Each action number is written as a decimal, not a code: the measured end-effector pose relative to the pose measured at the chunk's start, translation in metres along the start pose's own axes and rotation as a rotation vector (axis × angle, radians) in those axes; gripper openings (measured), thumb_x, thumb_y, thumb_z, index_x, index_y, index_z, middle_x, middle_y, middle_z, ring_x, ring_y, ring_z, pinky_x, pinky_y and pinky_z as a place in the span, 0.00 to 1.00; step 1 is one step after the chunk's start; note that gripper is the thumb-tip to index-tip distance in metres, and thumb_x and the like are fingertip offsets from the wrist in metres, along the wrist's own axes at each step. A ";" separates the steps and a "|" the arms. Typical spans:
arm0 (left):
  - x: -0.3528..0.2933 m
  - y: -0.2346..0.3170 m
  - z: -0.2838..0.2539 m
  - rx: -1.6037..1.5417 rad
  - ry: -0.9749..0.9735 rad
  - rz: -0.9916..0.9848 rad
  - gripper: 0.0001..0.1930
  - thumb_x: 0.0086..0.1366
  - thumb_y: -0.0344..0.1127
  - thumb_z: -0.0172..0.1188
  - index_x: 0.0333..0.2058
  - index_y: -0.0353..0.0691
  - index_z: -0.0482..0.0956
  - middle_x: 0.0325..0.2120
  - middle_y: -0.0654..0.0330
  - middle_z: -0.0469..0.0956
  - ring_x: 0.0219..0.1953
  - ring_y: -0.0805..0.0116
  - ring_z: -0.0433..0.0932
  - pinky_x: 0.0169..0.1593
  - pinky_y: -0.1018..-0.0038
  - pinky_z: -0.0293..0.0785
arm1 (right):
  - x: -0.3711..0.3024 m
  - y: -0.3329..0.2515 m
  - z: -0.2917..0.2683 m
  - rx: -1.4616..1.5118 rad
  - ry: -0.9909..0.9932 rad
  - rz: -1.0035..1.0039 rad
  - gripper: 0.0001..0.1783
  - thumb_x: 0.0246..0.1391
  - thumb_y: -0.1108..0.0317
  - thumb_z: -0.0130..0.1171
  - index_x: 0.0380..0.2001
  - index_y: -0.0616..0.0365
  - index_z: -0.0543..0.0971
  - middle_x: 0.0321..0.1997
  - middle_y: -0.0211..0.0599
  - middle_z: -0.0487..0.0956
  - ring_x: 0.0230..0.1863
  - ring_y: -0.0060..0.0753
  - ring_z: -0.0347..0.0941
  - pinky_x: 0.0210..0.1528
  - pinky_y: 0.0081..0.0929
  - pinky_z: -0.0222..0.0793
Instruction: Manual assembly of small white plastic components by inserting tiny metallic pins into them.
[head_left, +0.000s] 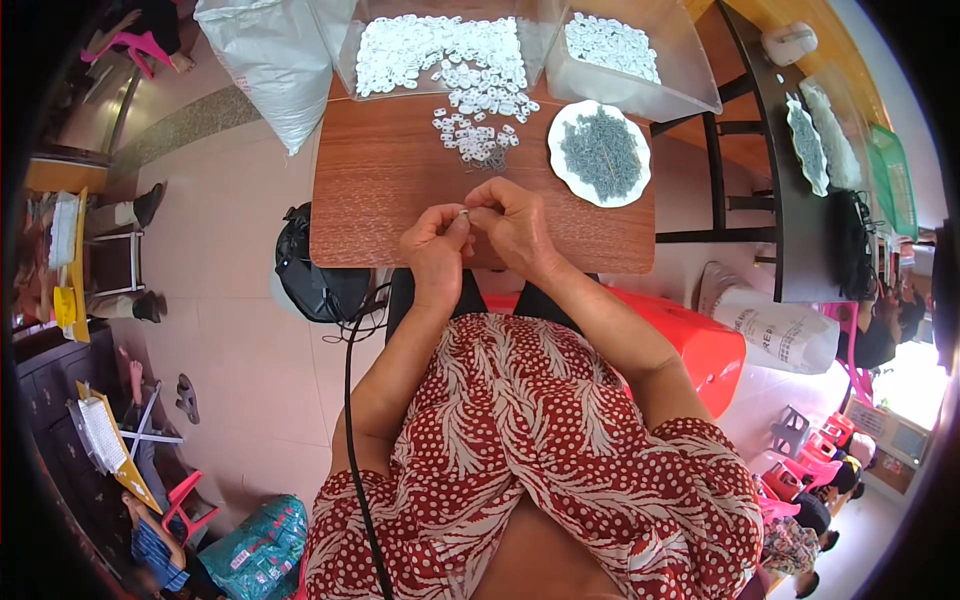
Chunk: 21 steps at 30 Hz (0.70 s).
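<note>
My left hand [434, 256] and my right hand [516, 226] meet over the front part of the brown wooden table [375, 165], fingertips pinched together. Between them shows a bit of a small white plastic piece [463, 213]; the fingers cover most of it. Just beyond my hands lies a small heap of grey screws or nails [486, 158], too fine to tell which. Loose white plastic pieces with holes [470, 135] spread behind that heap. To the right, a white scalloped plate [557, 178] is piled with the same thin grey metal pieces [602, 155].
Two clear plastic bins, one at the back [345, 80] and one at the back right [690, 95], hold many white pieces. A white sack [270, 70] stands left of the table. A dark side table [790, 250] and a red stool [690, 345] are to the right. Other people sit around the room.
</note>
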<state>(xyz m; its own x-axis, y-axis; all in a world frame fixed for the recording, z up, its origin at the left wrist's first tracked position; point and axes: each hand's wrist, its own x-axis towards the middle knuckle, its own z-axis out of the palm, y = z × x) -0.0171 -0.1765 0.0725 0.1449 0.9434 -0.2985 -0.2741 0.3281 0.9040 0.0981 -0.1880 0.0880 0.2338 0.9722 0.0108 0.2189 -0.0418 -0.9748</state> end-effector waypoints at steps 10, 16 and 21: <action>0.031 -0.019 -0.022 -0.273 -0.048 -0.171 0.04 0.58 0.26 0.57 0.32 0.32 0.75 0.24 0.59 0.75 0.19 0.74 0.71 0.22 0.81 0.68 | 0.047 0.043 -0.017 -0.255 0.057 -0.039 0.05 0.45 0.71 0.56 0.26 0.61 0.77 0.26 0.45 0.77 0.27 0.43 0.74 0.30 0.33 0.68; 0.036 -0.015 -0.026 -0.302 -0.083 -0.229 0.04 0.59 0.26 0.55 0.32 0.32 0.75 0.25 0.57 0.75 0.21 0.72 0.72 0.24 0.78 0.69 | 0.118 0.094 -0.042 -0.663 0.305 -0.176 0.07 0.43 0.71 0.56 0.28 0.59 0.78 0.28 0.48 0.77 0.32 0.50 0.73 0.33 0.38 0.68; 0.041 -0.015 -0.029 -0.291 -0.046 -0.221 0.04 0.59 0.26 0.55 0.33 0.32 0.75 0.24 0.57 0.75 0.20 0.72 0.72 0.24 0.78 0.69 | 0.152 0.108 -0.044 -0.968 0.297 -0.311 0.02 0.41 0.73 0.54 0.22 0.58 0.75 0.24 0.48 0.74 0.28 0.51 0.71 0.31 0.43 0.65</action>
<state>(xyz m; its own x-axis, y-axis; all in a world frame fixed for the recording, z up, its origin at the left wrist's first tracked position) -0.0347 -0.1419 0.0375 0.2716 0.8469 -0.4572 -0.4897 0.5306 0.6919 0.1988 -0.0547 -0.0059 0.2310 0.8818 0.4112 0.9401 -0.0935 -0.3278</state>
